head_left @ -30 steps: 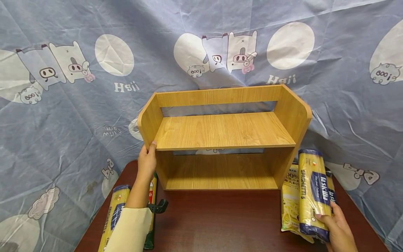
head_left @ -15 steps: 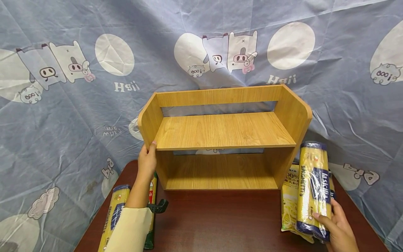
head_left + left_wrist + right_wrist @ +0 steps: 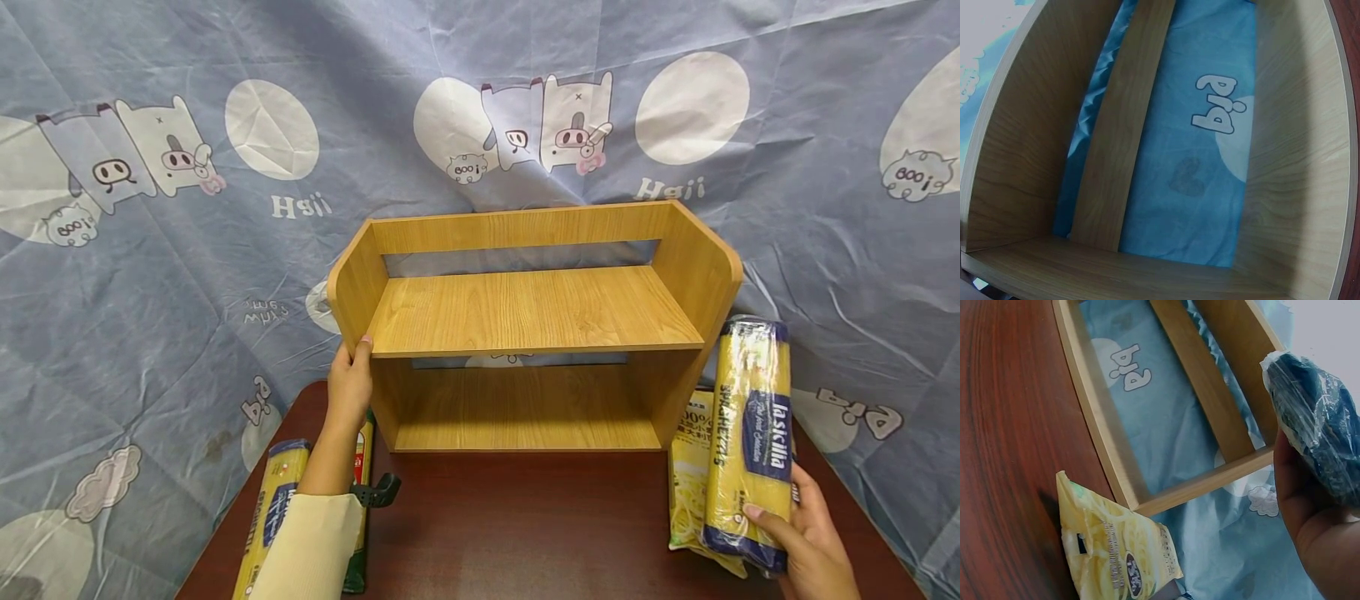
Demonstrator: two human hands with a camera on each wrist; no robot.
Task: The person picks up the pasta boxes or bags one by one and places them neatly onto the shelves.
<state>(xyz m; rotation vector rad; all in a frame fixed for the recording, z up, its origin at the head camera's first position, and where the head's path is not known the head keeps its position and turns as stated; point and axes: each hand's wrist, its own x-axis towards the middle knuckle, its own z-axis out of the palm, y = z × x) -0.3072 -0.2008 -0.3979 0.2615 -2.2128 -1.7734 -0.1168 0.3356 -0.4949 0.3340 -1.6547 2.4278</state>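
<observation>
My left hand (image 3: 349,385) grips the left side panel of a two-tier wooden shelf (image 3: 525,310), thumb on its front edge near the upper board. In the left wrist view the shelf's inside (image 3: 1297,156) fills most of the frame. At the right, my right hand (image 3: 808,537) holds a yellow and blue spaghetti pack (image 3: 750,433) by its lower part, thumb across the front. The pack leans upright beside the shelf's right panel. Seen by the right wrist camera, its dark wrapped end (image 3: 1316,425) rises above my palm (image 3: 1329,550).
A yellow pasta bag (image 3: 688,483) stands against the shelf's right side, partly behind the held pack. Left of the shelf lie another spaghetti pack (image 3: 276,508) and a green-ended pack (image 3: 356,571), both partly covered by my left arm. A printed cloth (image 3: 480,133) hangs behind the dark red table (image 3: 510,525).
My right hand has raised and tilted the spaghetti pack, so its top now stands higher and slightly further right. The left hand and the shelf have stayed put.
</observation>
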